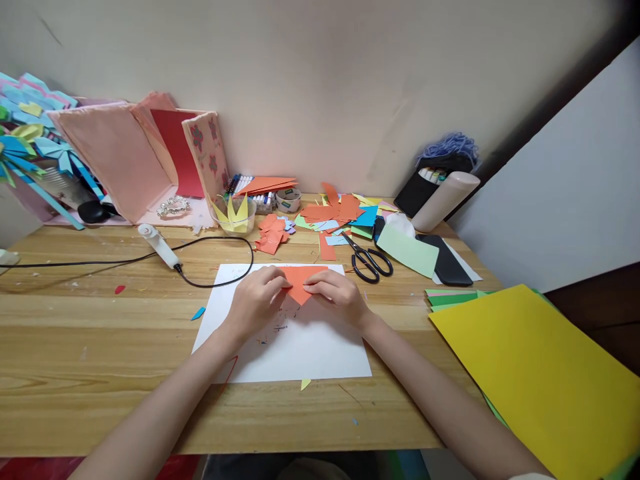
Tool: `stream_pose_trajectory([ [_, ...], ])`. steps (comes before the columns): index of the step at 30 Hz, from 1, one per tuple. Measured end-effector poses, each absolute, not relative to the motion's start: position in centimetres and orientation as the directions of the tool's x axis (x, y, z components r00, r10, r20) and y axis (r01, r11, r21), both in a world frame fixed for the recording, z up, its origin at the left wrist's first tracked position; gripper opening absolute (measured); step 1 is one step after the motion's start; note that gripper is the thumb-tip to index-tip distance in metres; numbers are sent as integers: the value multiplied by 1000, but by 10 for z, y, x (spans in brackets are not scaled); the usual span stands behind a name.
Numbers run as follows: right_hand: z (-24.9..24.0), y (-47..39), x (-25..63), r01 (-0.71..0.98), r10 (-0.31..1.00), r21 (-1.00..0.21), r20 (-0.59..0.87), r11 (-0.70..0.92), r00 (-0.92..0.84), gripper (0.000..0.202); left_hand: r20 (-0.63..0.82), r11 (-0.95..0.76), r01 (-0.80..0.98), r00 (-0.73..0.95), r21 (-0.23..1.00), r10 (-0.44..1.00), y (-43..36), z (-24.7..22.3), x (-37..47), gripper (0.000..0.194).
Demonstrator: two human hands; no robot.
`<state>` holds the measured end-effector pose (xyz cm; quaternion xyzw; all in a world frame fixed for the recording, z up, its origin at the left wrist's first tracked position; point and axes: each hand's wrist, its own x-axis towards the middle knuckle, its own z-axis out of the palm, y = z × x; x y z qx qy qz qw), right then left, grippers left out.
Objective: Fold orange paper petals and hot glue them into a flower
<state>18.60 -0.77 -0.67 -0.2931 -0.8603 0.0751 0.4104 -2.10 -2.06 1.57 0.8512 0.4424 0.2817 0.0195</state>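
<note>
Orange paper piece (301,280), one: lies low over the upper part of a white sheet (310,357), between the two hands; its visible part tapers to a point facing the person. Left hand (260,297): thumb and fingers closed together in a pinch on the left side of the orange paper piece. Right hand (339,293): likewise pinched, on the right side, the fingers curled.

White sheet: flat on the wooden worktop (100,353), marked with dark specks and a red line near its lower left corner.

Scissors (357,250), black-handled: just beyond the right hand, blades toward the heap of paper scraps (335,212), mostly orange. Pale green strip (409,251): beside the scissors, partly over a dark flat object (454,263).

White tool (159,247), black-corded: left of the white sheet. Yellow sheet (535,373): far right, on top of green ones.
</note>
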Motion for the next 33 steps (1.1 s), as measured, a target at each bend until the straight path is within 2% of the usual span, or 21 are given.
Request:
stream_pose_trajectory([
  [3,-17,-2,192,463,517,-248,551,851,-655,19,314,-613,774,549,158,774,-20,11,-20,18],
  [5,-23,1,195,468,531,-255,480,846,-699,20,206,-603,787,574,131,793,-20,9,-19,20],
  [7,-24,3,197,468,568,-322,441,823,-694,18,139,-590,793,574,152,807,-20,10,-18,21],
  [9,-22,5,198,448,612,-430,413,784,-675,14,116,-564,793,553,230,825,-19,11,-19,21],
  [13,-15,6,195,449,745,-635,327,629,-581,12,94,-432,770,443,470,892,-15,11,-22,21],
  [16,-14,4,186,515,855,-706,260,485,-449,20,62,-317,720,357,618,932,-12,7,-22,25],
  [18,-15,2,180,568,897,-706,238,423,-373,23,59,-276,698,319,661,946,-11,3,-22,27],
  [26,-20,-3,169,657,948,-684,239,316,-208,19,143,-281,767,244,577,959,-11,-8,-18,26],
  [33,-21,-2,167,700,958,-656,232,282,-169,21,172,-294,827,240,480,955,-13,-7,-14,25],
])
